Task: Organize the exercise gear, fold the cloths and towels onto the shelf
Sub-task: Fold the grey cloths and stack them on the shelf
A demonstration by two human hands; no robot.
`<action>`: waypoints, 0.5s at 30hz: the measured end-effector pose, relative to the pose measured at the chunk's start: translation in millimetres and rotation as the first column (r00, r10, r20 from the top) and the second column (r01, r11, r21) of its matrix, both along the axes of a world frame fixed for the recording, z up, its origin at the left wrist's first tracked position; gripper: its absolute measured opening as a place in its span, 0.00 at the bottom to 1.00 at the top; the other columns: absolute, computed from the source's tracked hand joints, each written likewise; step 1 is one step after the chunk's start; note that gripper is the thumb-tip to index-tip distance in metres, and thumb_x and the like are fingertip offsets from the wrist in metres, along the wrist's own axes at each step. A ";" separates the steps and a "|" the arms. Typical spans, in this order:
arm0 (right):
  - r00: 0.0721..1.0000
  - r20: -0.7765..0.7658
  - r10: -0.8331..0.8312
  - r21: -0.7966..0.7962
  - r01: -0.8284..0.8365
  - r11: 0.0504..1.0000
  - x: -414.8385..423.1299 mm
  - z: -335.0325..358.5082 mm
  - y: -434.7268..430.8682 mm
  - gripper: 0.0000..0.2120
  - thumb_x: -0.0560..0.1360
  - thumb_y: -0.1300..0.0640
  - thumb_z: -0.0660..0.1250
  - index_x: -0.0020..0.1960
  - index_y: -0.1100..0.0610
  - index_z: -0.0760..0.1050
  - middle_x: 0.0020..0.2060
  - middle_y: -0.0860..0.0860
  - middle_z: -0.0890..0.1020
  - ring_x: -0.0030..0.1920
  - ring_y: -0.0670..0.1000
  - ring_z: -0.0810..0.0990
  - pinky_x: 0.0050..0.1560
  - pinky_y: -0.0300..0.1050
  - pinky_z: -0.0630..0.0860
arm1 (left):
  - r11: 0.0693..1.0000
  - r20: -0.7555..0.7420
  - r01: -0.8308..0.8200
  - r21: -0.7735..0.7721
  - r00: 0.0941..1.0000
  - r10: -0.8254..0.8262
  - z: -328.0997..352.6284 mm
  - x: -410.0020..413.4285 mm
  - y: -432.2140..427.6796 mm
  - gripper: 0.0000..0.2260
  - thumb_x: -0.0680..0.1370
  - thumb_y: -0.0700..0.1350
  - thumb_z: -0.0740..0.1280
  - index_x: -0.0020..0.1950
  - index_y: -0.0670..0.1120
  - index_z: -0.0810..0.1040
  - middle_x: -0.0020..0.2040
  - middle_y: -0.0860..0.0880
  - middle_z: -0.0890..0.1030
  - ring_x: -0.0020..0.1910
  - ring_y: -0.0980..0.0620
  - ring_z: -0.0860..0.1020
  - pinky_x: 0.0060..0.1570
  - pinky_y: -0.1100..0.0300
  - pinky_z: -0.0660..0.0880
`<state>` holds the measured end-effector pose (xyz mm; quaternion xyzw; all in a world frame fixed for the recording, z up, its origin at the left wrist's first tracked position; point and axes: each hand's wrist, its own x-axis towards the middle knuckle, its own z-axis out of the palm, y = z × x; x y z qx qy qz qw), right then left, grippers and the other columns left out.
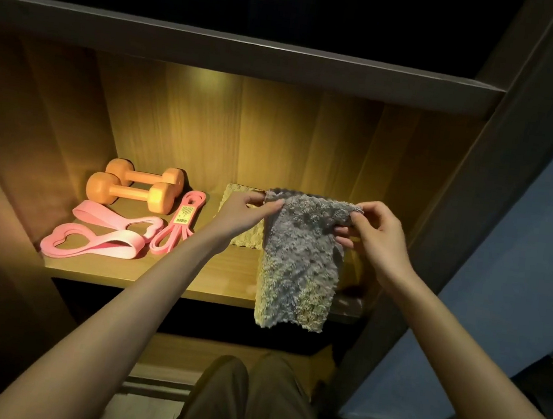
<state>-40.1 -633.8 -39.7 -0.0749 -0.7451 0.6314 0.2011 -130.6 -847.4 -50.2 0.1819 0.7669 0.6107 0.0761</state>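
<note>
A grey fluffy cloth [298,263] hangs in front of the lit wooden shelf [226,276], held by its top edge. My left hand [245,211] pinches the cloth's upper left corner. My right hand [377,238] pinches the upper right corner. Behind the cloth a folded yellowish towel [248,237] lies flat on the shelf, partly hidden. At the shelf's left lie two orange dumbbells [133,186], pink heart-shaped resistance bands [103,237] and a coiled pink loop band [180,222] with a yellow label.
A dark shelf board [237,53] runs above the lit compartment. A dark upright post [468,203] bounds it on the right, beside a blue wall [516,271]. My legs in brown trousers [256,407] show below, over a lower shelf.
</note>
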 end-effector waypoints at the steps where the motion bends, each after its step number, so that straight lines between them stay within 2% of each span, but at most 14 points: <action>1: 0.999 0.036 -0.022 0.005 0.022 1.000 -8.1 0.8 2.0 0.04 0.80 0.60 0.61 0.48 0.54 0.72 0.53 0.57 0.78 0.48 0.54 0.83 0.44 0.45 0.83 | 0.999 -0.011 -0.035 -0.005 0.999 0.035 3.5 -6.4 6.6 0.09 0.76 0.52 0.69 0.52 0.49 0.82 0.44 0.55 0.81 0.42 0.62 0.75 0.40 0.65 0.68; 3: 0.993 0.091 -0.075 0.048 0.070 0.996 -23.8 3.5 6.5 0.03 0.81 0.60 0.60 0.50 0.55 0.71 0.55 0.58 0.77 0.54 0.56 0.79 0.54 0.53 0.80 | 0.996 0.022 -0.082 0.024 0.996 0.081 9.9 -19.4 19.5 0.07 0.78 0.48 0.67 0.55 0.49 0.80 0.45 0.53 0.79 0.43 0.58 0.74 0.40 0.64 0.71; 5: 0.983 0.117 -0.139 0.091 0.129 0.987 -35.1 7.1 10.2 0.05 0.81 0.60 0.58 0.55 0.59 0.70 0.57 0.61 0.76 0.57 0.59 0.77 0.60 0.58 0.75 | 0.988 0.078 -0.071 0.139 0.995 0.060 16.0 -29.5 31.2 0.08 0.78 0.44 0.68 0.56 0.46 0.79 0.52 0.49 0.81 0.51 0.53 0.78 0.47 0.61 0.77; 6: 0.980 0.111 -0.165 0.093 0.155 0.984 -38.0 8.5 11.2 0.06 0.81 0.60 0.58 0.56 0.60 0.70 0.56 0.61 0.76 0.57 0.59 0.76 0.59 0.57 0.76 | 0.978 0.094 -0.061 0.202 0.995 0.043 18.4 -33.5 35.9 0.10 0.78 0.43 0.68 0.58 0.43 0.79 0.55 0.45 0.81 0.55 0.50 0.78 0.52 0.58 0.78; 8: 0.982 0.042 -0.186 0.051 0.183 0.982 -38.1 8.9 12.2 0.04 0.81 0.60 0.57 0.54 0.57 0.69 0.52 0.59 0.76 0.53 0.55 0.77 0.51 0.47 0.80 | 0.966 0.088 -0.057 0.250 0.995 0.036 19.5 -39.4 42.3 0.10 0.77 0.41 0.68 0.58 0.43 0.78 0.58 0.41 0.79 0.58 0.45 0.77 0.59 0.54 0.76; 9: 0.983 0.008 -0.186 0.029 0.186 0.982 -36.1 6.5 13.1 0.04 0.81 0.60 0.57 0.52 0.53 0.69 0.50 0.55 0.76 0.50 0.50 0.77 0.44 0.40 0.80 | 0.968 0.063 -0.057 0.243 0.997 0.043 17.6 -40.1 44.5 0.08 0.77 0.40 0.68 0.56 0.44 0.79 0.56 0.42 0.79 0.57 0.46 0.78 0.59 0.53 0.76; 10: 0.983 -0.006 -0.182 0.019 0.182 0.983 -33.5 1.4 14.7 0.06 0.81 0.60 0.57 0.49 0.50 0.68 0.49 0.52 0.75 0.48 0.47 0.77 0.42 0.38 0.80 | 0.973 0.029 -0.051 0.226 0.999 0.045 14.0 -39.1 45.9 0.06 0.77 0.40 0.68 0.54 0.46 0.79 0.55 0.43 0.80 0.55 0.47 0.78 0.57 0.54 0.75; 12: 0.986 0.018 -0.166 0.034 0.165 0.986 -26.1 -15.9 19.6 0.07 0.81 0.59 0.58 0.47 0.48 0.67 0.47 0.52 0.76 0.44 0.45 0.76 0.44 0.44 0.79 | 0.981 -0.031 -0.017 0.194 0.999 0.023 -0.7 -34.5 46.1 0.06 0.77 0.39 0.68 0.52 0.46 0.80 0.51 0.45 0.81 0.51 0.50 0.78 0.50 0.61 0.76; 15: 0.992 0.048 -0.120 0.096 0.115 0.989 -9.5 -55.6 23.4 0.04 0.81 0.58 0.58 0.49 0.50 0.69 0.41 0.46 0.77 0.38 0.40 0.77 0.36 0.33 0.74 | 1.000 -0.088 -0.009 0.026 0.996 0.011 -35.6 -22.8 39.1 0.06 0.76 0.38 0.69 0.50 0.49 0.79 0.50 0.50 0.80 0.48 0.56 0.77 0.42 0.76 0.72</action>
